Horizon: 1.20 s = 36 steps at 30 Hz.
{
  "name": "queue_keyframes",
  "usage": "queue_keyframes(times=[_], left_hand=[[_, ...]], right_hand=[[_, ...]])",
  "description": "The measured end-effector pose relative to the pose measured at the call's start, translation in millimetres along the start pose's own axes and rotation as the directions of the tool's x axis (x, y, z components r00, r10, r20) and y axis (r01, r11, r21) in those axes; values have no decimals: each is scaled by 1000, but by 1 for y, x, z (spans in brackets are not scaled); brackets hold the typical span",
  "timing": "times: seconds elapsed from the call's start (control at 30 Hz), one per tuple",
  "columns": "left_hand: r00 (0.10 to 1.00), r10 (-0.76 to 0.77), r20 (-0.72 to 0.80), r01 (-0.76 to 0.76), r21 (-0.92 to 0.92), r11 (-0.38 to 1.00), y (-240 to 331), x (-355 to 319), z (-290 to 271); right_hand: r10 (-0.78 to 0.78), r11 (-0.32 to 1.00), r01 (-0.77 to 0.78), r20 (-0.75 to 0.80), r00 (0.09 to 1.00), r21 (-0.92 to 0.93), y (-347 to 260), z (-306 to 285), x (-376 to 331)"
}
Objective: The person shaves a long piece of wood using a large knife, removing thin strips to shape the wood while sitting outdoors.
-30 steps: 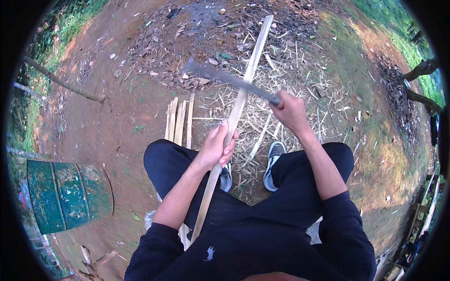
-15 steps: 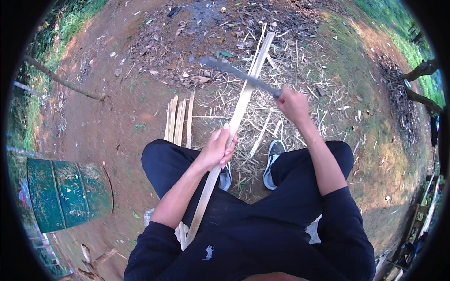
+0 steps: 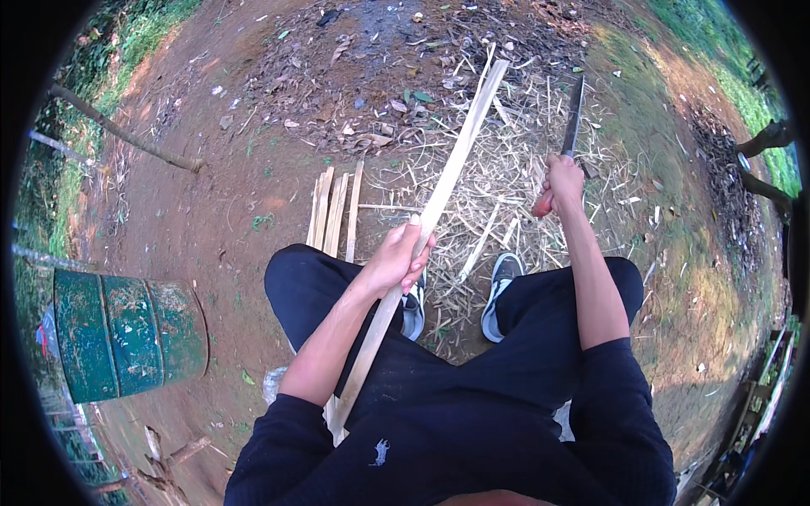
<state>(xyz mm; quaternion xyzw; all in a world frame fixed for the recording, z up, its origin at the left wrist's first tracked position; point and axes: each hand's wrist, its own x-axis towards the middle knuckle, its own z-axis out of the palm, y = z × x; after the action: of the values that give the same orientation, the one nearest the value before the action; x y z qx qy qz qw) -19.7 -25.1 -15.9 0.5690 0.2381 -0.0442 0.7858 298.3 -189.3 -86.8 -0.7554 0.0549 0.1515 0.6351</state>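
I sit with my knees apart over bare earth. My left hand (image 3: 398, 255) grips a long pale bamboo strip (image 3: 460, 160) near its middle; the strip slants from my lap up and away to the right. My right hand (image 3: 560, 181) holds a long knife (image 3: 573, 118) by its reddish handle, blade pointing away from me, lifted clear to the right of the strip and not touching it.
A few split bamboo slats (image 3: 333, 211) lie on the ground left of my knee. Bamboo shavings (image 3: 515, 194) litter the dirt around my grey shoes (image 3: 500, 287). A green metal drum (image 3: 126, 333) lies at my left, and a thin pole (image 3: 126, 135) crosses the far left.
The knife lay across the strip a second ago; my right hand has swung it off to the right, blade now pointing away. My left hand keeps its hold on the strip.
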Motion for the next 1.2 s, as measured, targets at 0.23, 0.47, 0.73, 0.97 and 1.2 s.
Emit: queue_keyframes(times=[0.23, 0.47, 0.73, 0.97, 1.2], left_hand=[[998, 45, 37, -46, 42, 998, 10, -2, 6], [995, 4, -102, 44, 463, 885, 46, 1, -8], [968, 220, 117, -90, 988, -128, 119, 42, -67], [552, 725, 411, 143, 810, -568, 236, 85, -99], [-11, 942, -336, -854, 493, 166, 304, 47, -97]], right_hand=[[45, 973, -106, 279, 959, 205, -33, 4, -32], [110, 925, -222, 341, 934, 309, -44, -1, -33], [57, 913, -182, 328, 943, 366, -54, -10, -25], [-7, 896, -110, 260, 966, 430, -73, -16, -30], [-73, 900, -49, 260, 963, 434, -70, -21, -33]])
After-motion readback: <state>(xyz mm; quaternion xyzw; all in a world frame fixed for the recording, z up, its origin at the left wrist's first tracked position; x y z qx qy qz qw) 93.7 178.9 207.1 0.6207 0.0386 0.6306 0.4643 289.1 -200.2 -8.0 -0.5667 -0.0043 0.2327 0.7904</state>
